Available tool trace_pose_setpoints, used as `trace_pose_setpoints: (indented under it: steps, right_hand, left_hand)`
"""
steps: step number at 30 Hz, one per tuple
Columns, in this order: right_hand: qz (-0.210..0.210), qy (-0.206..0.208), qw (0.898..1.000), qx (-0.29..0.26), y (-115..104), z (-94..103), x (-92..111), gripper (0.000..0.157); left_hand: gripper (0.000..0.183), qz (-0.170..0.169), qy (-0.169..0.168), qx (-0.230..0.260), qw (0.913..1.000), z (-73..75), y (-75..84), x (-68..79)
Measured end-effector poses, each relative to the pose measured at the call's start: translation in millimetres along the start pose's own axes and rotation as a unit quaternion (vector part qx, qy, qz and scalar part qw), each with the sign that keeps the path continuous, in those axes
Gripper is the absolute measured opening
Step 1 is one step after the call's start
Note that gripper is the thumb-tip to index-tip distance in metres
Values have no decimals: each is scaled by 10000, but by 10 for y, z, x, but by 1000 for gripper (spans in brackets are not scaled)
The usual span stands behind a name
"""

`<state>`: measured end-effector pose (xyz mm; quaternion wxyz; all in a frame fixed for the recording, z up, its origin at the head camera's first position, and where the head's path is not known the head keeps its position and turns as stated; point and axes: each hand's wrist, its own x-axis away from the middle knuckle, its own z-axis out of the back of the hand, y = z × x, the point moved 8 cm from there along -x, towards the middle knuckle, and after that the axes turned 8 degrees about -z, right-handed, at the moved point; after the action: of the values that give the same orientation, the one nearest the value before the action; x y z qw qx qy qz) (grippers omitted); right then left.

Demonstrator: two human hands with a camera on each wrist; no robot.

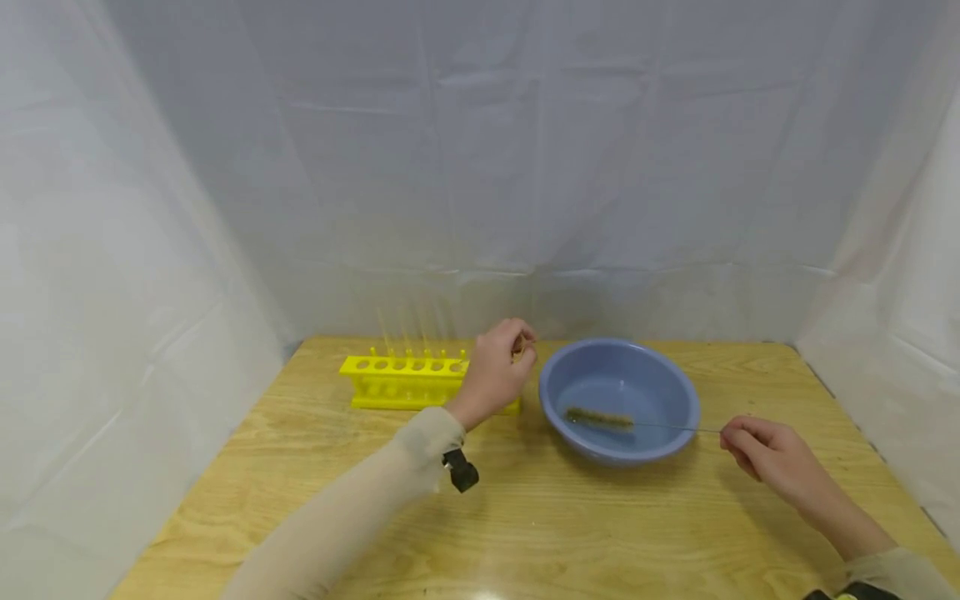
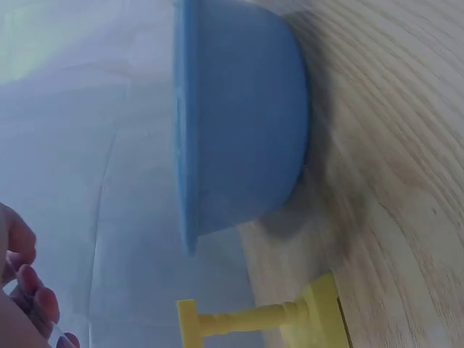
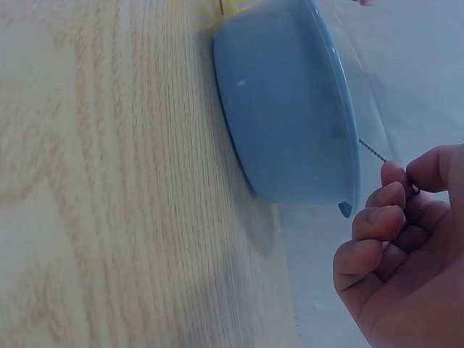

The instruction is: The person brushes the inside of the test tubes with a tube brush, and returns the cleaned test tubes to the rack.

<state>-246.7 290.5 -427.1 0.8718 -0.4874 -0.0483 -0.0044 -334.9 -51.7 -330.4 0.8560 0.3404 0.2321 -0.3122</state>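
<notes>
My right hand (image 1: 776,462) pinches the twisted wire handle (image 3: 372,149) of a test tube brush between thumb and forefinger. The brush's bristly brown head (image 1: 600,418) lies inside the blue basin (image 1: 618,457), its wire crossing the right rim. Left of the basin, my left hand (image 1: 491,371) is raised over the right end of a yellow test tube rack (image 1: 405,364). Its curled fingers hold a slim clear test tube (image 2: 32,304), seen only partly in the left wrist view. Several clear test tubes (image 1: 407,333) stand faintly visible in the rack.
The wooden table (image 1: 540,533) carries the rack and basin near its back edge. White sheeting (image 1: 525,167) hangs behind the table and along both sides. A black strap device (image 1: 461,471) sits at my left wrist.
</notes>
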Motion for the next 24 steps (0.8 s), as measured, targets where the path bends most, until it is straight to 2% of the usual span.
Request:
trace_pose_setpoints:
  steps: [4, 8, 16, 24]
  right_hand:
    - [10, 13, 10000, -15, 1, -6, 3, 38]
    - [19, 16, 10000, -26, 0, -24, -13, 36]
    - [38, 32, 10000, -31, 0, -29, -26, 35]
    - [85, -24, 9999, -51, -26, -47, -5, 38]
  left_hand:
    - [8, 249, 492, 1110, 9923, 108, -79, -37]
    - [12, 545, 870, 1701, 9801, 194, -180, -61]
    - [18, 1140, 1389, 2307, 9563, 257, -409, -60]
    - [17, 1404, 1600, 2572, 9426, 318, -554, -47]
